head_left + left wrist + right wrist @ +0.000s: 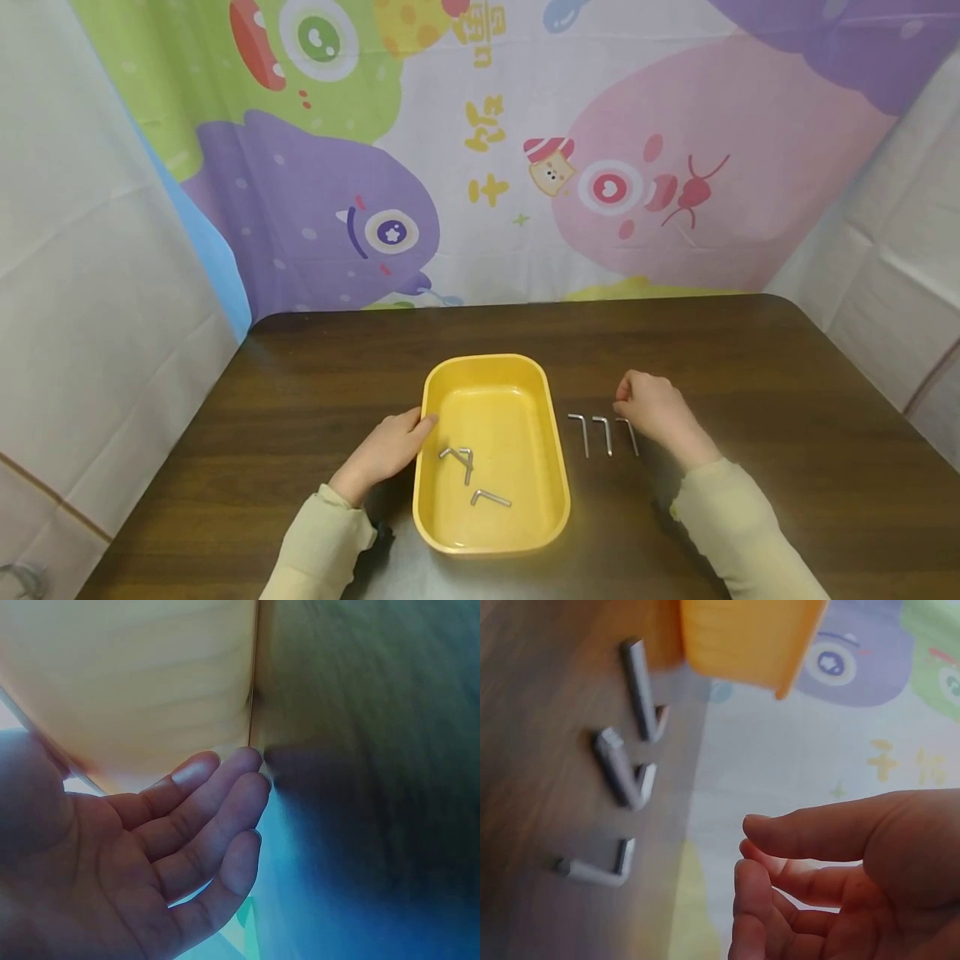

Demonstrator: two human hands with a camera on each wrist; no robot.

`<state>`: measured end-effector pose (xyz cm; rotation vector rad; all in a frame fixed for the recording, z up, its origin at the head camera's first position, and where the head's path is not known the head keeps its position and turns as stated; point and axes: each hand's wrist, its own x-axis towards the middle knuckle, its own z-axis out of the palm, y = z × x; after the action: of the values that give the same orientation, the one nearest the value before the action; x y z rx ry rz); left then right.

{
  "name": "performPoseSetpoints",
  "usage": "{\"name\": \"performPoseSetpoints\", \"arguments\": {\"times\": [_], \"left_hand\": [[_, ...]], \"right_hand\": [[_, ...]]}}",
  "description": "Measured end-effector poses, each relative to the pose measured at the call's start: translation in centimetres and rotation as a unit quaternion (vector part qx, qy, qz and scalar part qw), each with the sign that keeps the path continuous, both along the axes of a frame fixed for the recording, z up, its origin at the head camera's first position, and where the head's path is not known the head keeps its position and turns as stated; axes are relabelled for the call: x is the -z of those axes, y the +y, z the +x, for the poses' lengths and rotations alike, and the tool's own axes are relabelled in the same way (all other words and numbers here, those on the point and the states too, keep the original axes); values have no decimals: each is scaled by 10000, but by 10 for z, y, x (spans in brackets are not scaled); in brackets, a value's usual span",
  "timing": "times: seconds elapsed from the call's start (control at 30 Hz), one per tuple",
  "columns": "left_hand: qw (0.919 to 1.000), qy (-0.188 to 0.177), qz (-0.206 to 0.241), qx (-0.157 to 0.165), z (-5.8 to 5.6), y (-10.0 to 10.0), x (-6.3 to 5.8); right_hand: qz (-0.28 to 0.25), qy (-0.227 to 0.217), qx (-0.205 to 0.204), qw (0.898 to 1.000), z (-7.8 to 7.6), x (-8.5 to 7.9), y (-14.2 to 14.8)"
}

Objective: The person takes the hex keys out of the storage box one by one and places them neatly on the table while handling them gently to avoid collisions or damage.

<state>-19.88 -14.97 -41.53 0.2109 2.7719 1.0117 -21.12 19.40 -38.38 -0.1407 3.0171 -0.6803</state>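
A yellow plastic tray [491, 533] stands on the table with three L-shaped Allen keys [492, 498] lying inside, two of them crossing near its left wall. My left hand [390, 446] holds the tray's left side, thumb over the rim; in the left wrist view its bent fingers [240, 814] rest by the outer wall. Right of the tray, three more Allen keys [585, 437] lie in a row on the table. Above the rightmost key [634, 442] hovers my right hand [656, 408], with thumb and fingers loosely bent and nothing between them in the right wrist view.
The dark brown wooden table [330, 358] has rounded back corners. A cartoon-printed curtain [502, 250] hangs behind its back edge. Pale sheets cover the left side [97, 208] and the right side [900, 258].
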Motion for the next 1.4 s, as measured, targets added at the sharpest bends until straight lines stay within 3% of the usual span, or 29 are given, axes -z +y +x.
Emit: {"name": "performPoseSetpoints", "arguments": {"times": [0.2,0.57,0.93,1.4], "left_hand": [[10000,-21,12,33,-1,-1,0],[10000,-33,20,37,1,0,-2],[10000,6,18,21,1,0,-2],[10000,14,15,41,2,0,-3]], "right_hand": [[-146,159,-5,9998,8,-12,-12],[-245,608,-269,9975,18,-20,-31],[-303,898,-507,9942,19,-20,-47],[-439,1403,-991,9842,31,-22,-84]]}}
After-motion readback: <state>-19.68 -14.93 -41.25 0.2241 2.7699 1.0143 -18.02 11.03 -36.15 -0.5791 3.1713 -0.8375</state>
